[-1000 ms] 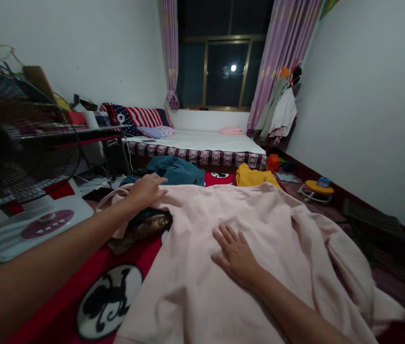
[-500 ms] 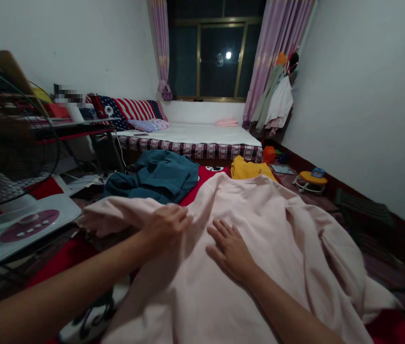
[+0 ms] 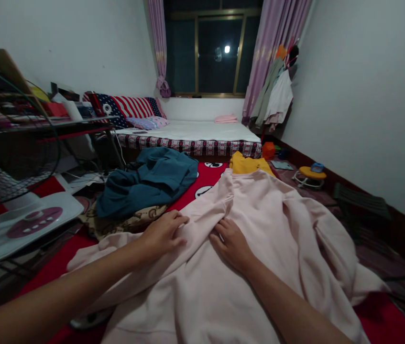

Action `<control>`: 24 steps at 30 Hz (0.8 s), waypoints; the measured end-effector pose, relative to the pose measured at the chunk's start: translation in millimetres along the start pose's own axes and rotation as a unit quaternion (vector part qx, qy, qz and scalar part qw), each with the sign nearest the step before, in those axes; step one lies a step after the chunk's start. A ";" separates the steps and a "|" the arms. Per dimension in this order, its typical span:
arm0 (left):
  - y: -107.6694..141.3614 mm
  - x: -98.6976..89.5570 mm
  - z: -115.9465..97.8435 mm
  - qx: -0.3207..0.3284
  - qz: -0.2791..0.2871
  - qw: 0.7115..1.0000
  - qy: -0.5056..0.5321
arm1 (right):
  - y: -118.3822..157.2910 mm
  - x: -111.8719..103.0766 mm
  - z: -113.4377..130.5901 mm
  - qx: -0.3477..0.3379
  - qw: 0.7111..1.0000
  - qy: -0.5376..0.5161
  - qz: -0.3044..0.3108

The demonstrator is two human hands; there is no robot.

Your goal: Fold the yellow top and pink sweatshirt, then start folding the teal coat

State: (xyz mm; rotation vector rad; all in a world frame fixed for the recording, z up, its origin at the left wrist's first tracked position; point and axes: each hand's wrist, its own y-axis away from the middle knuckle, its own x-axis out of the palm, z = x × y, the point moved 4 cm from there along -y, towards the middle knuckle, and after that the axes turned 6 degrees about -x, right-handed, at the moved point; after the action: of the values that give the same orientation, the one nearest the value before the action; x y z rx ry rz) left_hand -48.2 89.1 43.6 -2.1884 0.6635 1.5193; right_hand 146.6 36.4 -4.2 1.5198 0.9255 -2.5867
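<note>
A pale pink sweatshirt [image 3: 259,215] is spread out in front of me, its neckline at the far end. Its left side is folded inward, with a sleeve slanting toward the lower left. My left hand [image 3: 166,234] rests on that folded part, thumb and fingers apart. Just to the right, my right hand [image 3: 233,246] has its fingers bent against the edge of the fold and grips the cloth there; its fingertips are partly hidden. A teal garment [image 3: 152,179] lies crumpled beyond my left hand, and a yellow garment [image 3: 248,164] sits past the neckline.
Under the clothes is a red patterned blanket [image 3: 211,179]. To the left stand a fan [image 3: 12,143], a white plastic seat [image 3: 62,205] and a cluttered desk [image 3: 76,122]. A bed [image 3: 195,131] spans the back. A small yellow stool [image 3: 311,173] stands at right.
The sweatshirt's left side and sleeve have moved inward and toward me, uncovering more blanket. My left hand has loosened from the cloth. My right hand's fingers have gone from spread to bent at the fold.
</note>
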 end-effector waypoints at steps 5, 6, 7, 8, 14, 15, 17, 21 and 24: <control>15.8 -9.0 -0.4 -0.090 0.032 0.995 -0.035 | 1.1 0.2 -2.0 0.008 1.000 0.000 0.002; 13.8 -18.7 2.7 -0.095 0.048 0.994 -0.030 | 1.6 0.4 -2.3 0.005 1.000 -0.004 0.002; 9.6 -32.6 8.0 -0.097 0.056 0.993 -0.027 | 2.1 0.5 -2.5 0.001 1.000 -0.008 0.000; 3.4 -50.6 16.0 -0.100 0.049 0.993 -0.028 | 2.7 0.6 -2.9 -0.002 1.000 -0.013 -0.004; -36.3 -173.3 74.8 -0.194 -0.312 0.902 -0.225 | 4.3 1.6 -7.0 0.009 0.999 -0.028 -0.032; -43.1 -175.3 74.2 -0.175 -0.335 0.894 -0.242 | 4.1 2.1 -7.3 0.008 0.999 -0.027 -0.033; -58.2 -157.5 62.9 -0.126 -0.340 0.897 -0.252 | 3.8 2.9 -6.9 0.008 0.999 -0.023 -0.034; -89.5 -58.3 12.9 0.041 -0.221 0.956 -0.190 | 4.9 4.0 -2.9 0.011 0.999 -0.019 -0.033; -105.2 17.9 -20.1 0.132 -0.127 0.974 -0.134 | 5.6 1.3 -6.6 0.029 0.998 -0.046 -0.043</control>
State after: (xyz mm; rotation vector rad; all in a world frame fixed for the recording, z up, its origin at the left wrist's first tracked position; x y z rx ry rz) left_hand 33.8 160.2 38.8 -1.7547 0.4477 1.4617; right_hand 152.8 35.3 -10.3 1.3896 0.9355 -2.7401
